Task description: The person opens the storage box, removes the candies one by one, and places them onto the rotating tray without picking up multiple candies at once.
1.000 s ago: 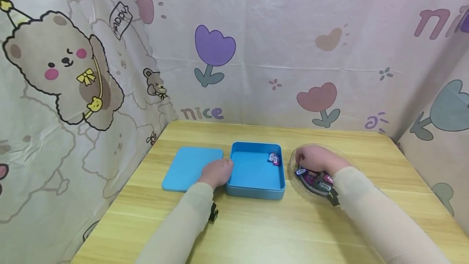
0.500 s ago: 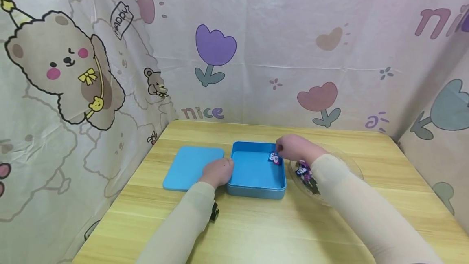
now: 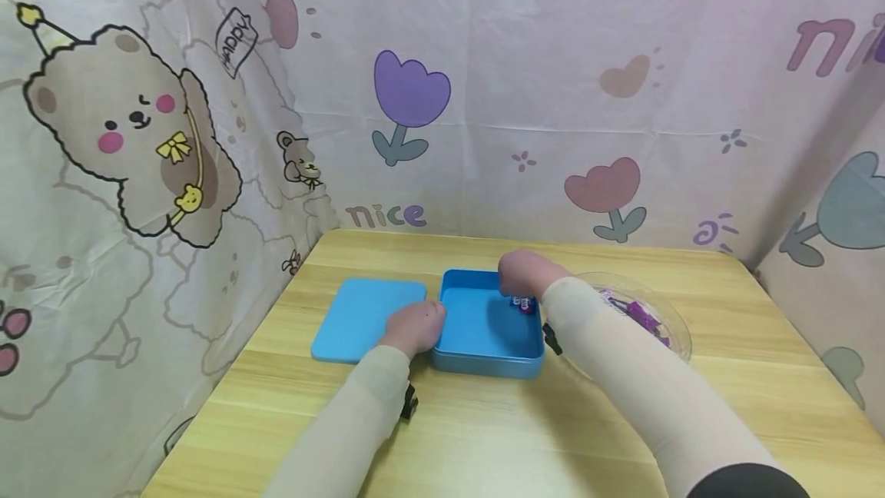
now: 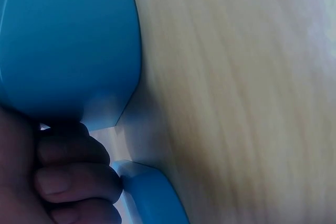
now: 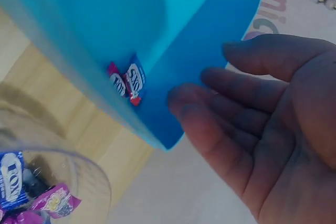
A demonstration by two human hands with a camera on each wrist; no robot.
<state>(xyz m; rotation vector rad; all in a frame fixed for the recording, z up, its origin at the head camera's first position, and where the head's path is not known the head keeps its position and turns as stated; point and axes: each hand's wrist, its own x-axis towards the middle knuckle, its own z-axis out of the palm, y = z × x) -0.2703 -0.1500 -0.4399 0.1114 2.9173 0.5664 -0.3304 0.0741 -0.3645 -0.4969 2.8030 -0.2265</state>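
Note:
A blue open box (image 3: pixel 487 365) stands on the table, with a couple of small wrapped candies (image 3: pixel 523 303) in its back right corner. My left hand (image 3: pixel 417 325) grips the box's left edge, fingers curled; in the left wrist view they lie against its outer wall. Above the back right of the box is my right hand (image 3: pixel 527 273). The right wrist view shows that hand (image 5: pixel 252 114) with fingers loosely bent, thumb apart, and no candy visible in it. To the right, partly behind my sleeve, a clear round bowl (image 3: pixel 681 329) holds several purple and blue candies (image 3: pixel 643 317).
A flat blue lid (image 3: pixel 362 313) lies left of the box, close to my left hand. The wooden table (image 3: pixel 470 436) ends at a patterned cloth (image 3: pixel 484 98) hanging behind and at the sides.
My right hand has left the bowl, moved left over the box's right wall and come above its back right part. The left hand has stayed at the box's edge.

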